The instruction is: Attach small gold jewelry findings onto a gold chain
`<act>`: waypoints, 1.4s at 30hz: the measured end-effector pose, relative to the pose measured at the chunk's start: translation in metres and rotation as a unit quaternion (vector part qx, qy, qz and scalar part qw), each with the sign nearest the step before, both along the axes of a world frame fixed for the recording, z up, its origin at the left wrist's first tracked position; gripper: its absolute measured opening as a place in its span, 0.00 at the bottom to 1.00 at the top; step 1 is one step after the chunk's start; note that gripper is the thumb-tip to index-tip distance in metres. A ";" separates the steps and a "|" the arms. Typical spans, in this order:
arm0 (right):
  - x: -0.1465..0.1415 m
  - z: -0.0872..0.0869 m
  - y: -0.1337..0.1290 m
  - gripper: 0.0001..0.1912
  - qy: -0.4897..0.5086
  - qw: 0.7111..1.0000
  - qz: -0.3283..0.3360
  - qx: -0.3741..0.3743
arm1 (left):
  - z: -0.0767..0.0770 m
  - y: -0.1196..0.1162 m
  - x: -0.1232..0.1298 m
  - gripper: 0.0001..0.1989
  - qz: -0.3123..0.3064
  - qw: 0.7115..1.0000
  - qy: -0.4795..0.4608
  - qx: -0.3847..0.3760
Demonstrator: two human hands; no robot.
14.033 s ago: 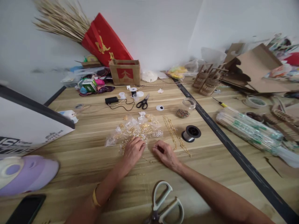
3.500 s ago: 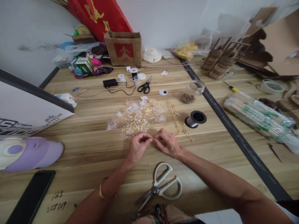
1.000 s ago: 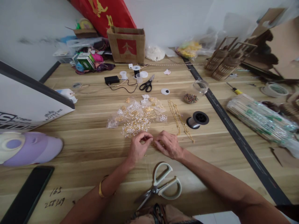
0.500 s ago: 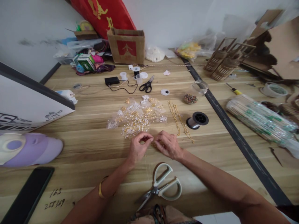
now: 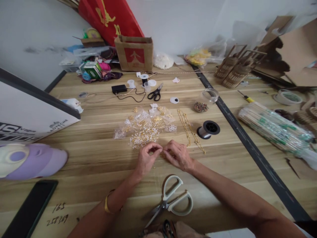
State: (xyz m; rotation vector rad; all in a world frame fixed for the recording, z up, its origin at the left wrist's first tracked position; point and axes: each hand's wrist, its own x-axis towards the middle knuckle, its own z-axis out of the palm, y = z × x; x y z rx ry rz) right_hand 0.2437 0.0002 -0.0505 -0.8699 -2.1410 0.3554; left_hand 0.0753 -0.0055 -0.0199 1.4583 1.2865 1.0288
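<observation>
My left hand [image 5: 148, 158] is pinched, thumb against forefinger, over the wooden table. Its fingertips meet those of my right hand [image 5: 178, 155], which is pinched as well. Whatever lies between the fingertips is too small to make out. Just beyond the left hand spreads a pile of clear and gold beads [image 5: 144, 135], with small plastic bags [image 5: 142, 116] of findings behind it. A gold beaded chain [image 5: 186, 127] lies folded beyond the right hand, beside a spool of thin wire [image 5: 208, 129]. Pale-handled scissors [image 5: 170, 198] rest partly open in front of me.
A glass jar of coloured beads [image 5: 201, 106] lies tipped at the back right. Black scissors [image 5: 155, 94] are behind the bags. To the left are a phone [image 5: 29, 208], a purple and cream object [image 5: 34, 160] and a white box [image 5: 29, 109]; bagged sticks [image 5: 274, 127] lie right.
The whole view has shifted slightly, with the table sitting a little lower in the picture. Both hands keep nearly the same pinched pose, fingertips together.
</observation>
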 end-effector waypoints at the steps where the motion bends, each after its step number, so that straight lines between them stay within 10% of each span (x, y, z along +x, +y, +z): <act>1: 0.000 0.000 0.000 0.01 0.002 1.000 0.001 -0.005 | 0.000 0.000 0.000 0.03 -0.002 1.000 0.000 0.003; 18: -0.001 0.002 0.000 0.03 0.016 0.999 -0.013 -0.039 | -0.005 -0.001 -0.002 0.04 -0.029 0.992 0.069 0.099; 42: -0.002 -0.003 0.001 0.03 0.006 0.999 0.004 -0.043 | -0.002 0.005 -0.007 0.09 -0.012 0.999 0.034 0.026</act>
